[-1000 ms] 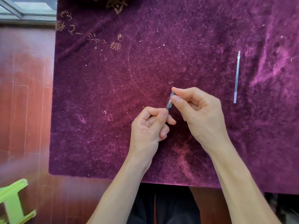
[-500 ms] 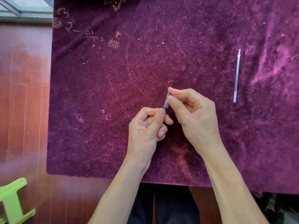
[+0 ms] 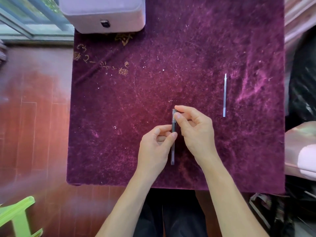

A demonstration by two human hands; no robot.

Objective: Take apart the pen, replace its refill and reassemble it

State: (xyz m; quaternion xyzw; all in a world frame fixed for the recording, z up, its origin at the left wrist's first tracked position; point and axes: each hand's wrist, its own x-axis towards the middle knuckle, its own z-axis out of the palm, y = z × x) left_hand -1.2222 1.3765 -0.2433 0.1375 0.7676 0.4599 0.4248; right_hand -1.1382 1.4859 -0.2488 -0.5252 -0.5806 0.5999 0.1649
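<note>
Pen pointed to 12 o'clock; left hand pinched its barrel, right hand pinched its far end. Refill lay apart at 2 o'clock on cloth.

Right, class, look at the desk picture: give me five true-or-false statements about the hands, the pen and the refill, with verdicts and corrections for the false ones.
1. The left hand and the right hand both hold the pen. True.
2. The refill lies left of both hands. False: it lies on the purple cloth to their right.
3. The right hand touches the refill. False: they are apart.
4. A pale box sits at the far edge of the purple cloth. True.
5. The pen runs crosswise, left to right. False: it runs toward and away from the person.
</note>
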